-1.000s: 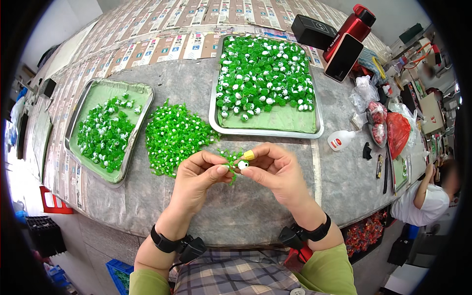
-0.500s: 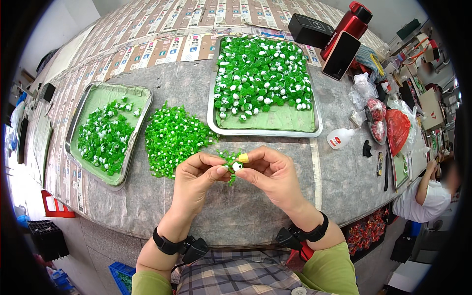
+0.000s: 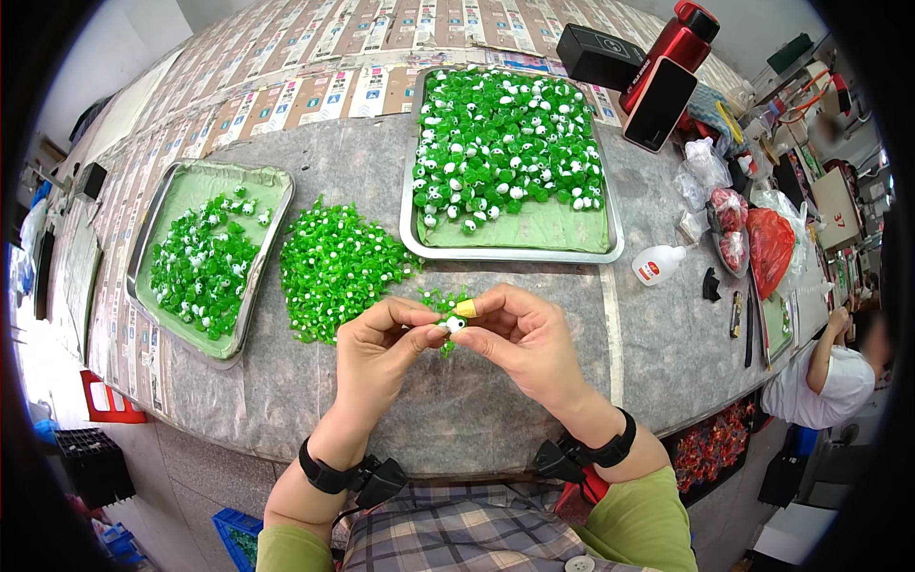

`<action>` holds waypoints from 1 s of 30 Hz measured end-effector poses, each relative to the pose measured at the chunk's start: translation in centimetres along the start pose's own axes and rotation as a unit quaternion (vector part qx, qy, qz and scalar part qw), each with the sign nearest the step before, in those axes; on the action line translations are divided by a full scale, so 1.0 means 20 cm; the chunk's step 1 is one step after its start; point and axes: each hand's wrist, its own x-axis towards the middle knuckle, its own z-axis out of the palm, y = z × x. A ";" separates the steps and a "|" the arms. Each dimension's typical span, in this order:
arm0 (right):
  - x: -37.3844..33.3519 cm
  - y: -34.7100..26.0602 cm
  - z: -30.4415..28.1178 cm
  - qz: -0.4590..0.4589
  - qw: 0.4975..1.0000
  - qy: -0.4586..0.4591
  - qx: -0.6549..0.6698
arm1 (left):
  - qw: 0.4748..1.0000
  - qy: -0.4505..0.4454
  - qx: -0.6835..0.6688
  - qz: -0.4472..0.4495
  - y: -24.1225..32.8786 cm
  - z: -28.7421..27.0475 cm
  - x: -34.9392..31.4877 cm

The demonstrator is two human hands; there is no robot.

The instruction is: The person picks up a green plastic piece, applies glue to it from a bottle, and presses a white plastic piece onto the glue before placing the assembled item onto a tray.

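White ball (image 3: 457, 325) with a dark, eye-like spot; located between the two hands, above the near part of the grey-covered surface (image 3: 238, 400) and on the near side of the loose green pieces (image 3: 445, 302).

Grip, right hand (image 3: 529, 338): thumb and index finger closed to the width of the ball, pinching it from the right; the index tip wears a yellow cover (image 3: 466, 309). Grip, left hand (image 3: 381, 348): thumb and index tips almost together, pinching a small part (image 3: 443, 324) against the ball's left side; the fingers hide most of that part, so its shape cannot be told.

Handling, by judgement: the ball should be very light and fairly stiff; its smooth, rounded wall may roll or slip under uneven pressure; hold it across the widest section, thumb opposite index, with the spot left uncovered. The green pieces look thin and flexible; take each by its body, since narrow ends may bend or tear; moderate fingertip force should suffice.

Adjacent stock: a heap of green pieces (image 3: 343, 272), left of centre; a tray (image 3: 191, 186) farther left and a fuller tray (image 3: 534, 229) at the far side, both holding green-and-white pieces.
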 end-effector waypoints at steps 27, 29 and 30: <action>0.07 -0.01 -0.10 0.083 0.993 -0.053 0.060 | 0.977 0.005 0.196 0.085 0.01 -0.05 0.02; 0.08 0.04 -0.15 0.030 0.996 0.024 -0.079 | 0.993 0.091 0.009 0.073 0.03 -0.10 0.04; 0.08 0.07 -0.18 0.019 0.991 0.033 -0.129 | 0.984 0.107 -0.104 0.100 0.04 -0.14 0.06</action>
